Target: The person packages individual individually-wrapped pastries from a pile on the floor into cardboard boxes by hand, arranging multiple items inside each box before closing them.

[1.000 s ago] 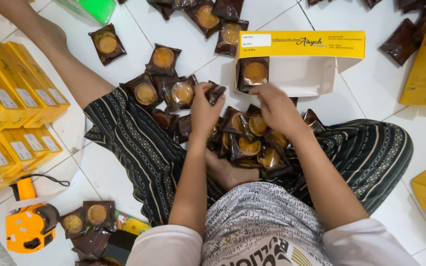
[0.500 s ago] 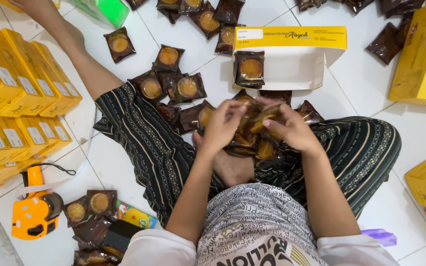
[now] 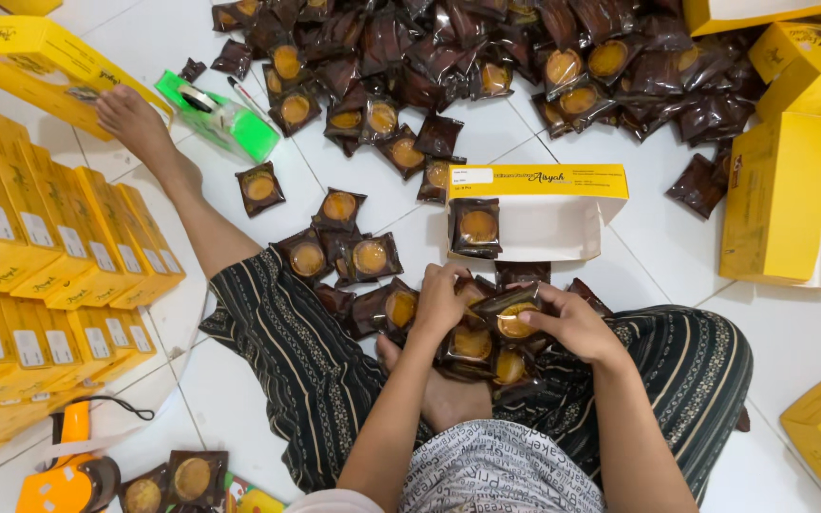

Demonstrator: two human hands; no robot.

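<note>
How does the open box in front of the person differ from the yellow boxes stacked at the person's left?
The open box lies flat with its lid folded back, showing a white inside that holds one dark wrapped cake; the stacked boxes are closed and stand on edge in tight rows. The open box lies alone; the stacked ones touch. Both are yellow card.

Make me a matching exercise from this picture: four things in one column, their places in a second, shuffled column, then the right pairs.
Things:
1. green tape dispenser
2. open yellow box
3. orange tool
4. big heap of wrapped cakes

Places:
A. bottom left corner
B. along the top of the view
C. just above both hands, one cake inside
D. upper left, beside a bare foot

Pairs: 1-D, 2-C, 3-A, 4-B
</note>
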